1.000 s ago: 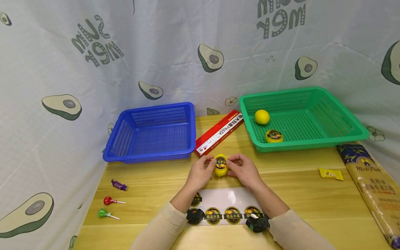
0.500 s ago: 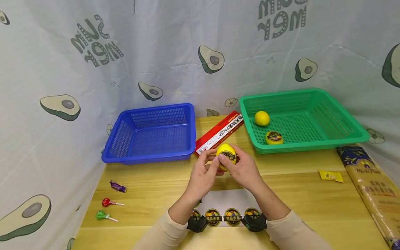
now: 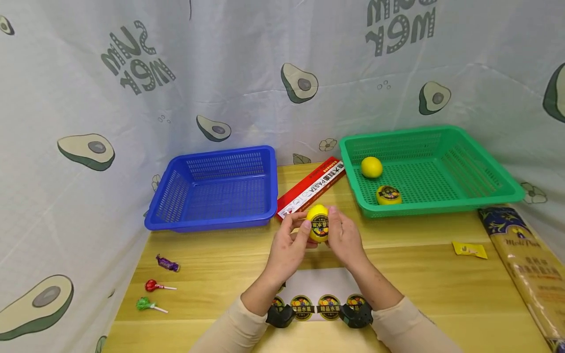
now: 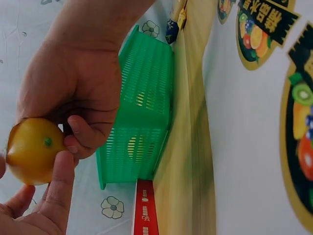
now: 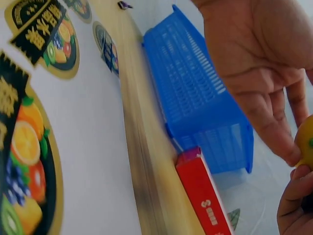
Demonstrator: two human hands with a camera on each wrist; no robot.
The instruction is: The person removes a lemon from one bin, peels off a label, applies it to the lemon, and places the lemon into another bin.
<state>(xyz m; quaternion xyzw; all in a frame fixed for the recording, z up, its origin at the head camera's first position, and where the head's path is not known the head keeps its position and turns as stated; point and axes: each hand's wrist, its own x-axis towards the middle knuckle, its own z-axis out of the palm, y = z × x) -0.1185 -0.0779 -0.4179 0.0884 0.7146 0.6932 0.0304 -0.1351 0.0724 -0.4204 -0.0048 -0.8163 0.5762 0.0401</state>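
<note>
My left hand (image 3: 286, 250) holds a yellow lemon (image 3: 317, 213) between thumb and fingers, above the table. A round black-and-gold fruit sticker (image 3: 320, 227) sits on the side of the lemon facing me. My right hand (image 3: 346, 241) grips the lemon's right side, its thumb upright along the edge. In the left wrist view the lemon (image 4: 30, 154) shows its green stem end, with fingertips of both hands on it. Beneath the hands lies a white sticker sheet (image 3: 324, 282) with a row of the same stickers along its near edge.
A blue basket (image 3: 212, 223) stands at back left. The green basket (image 3: 434, 203) at back right holds a plain lemon (image 3: 372, 167) and a stickered one (image 3: 388, 195). Between them lies a red pasta box (image 3: 309, 190). Wrapped candies (image 3: 167, 263), lollipops (image 3: 152, 285) and a pasta bag (image 3: 525, 264) flank the table.
The lemon has risen slightly towards the back and turned in the hands. The right thumb has slid off the sticker to the lemon's right edge, leaving more of the sticker visible.
</note>
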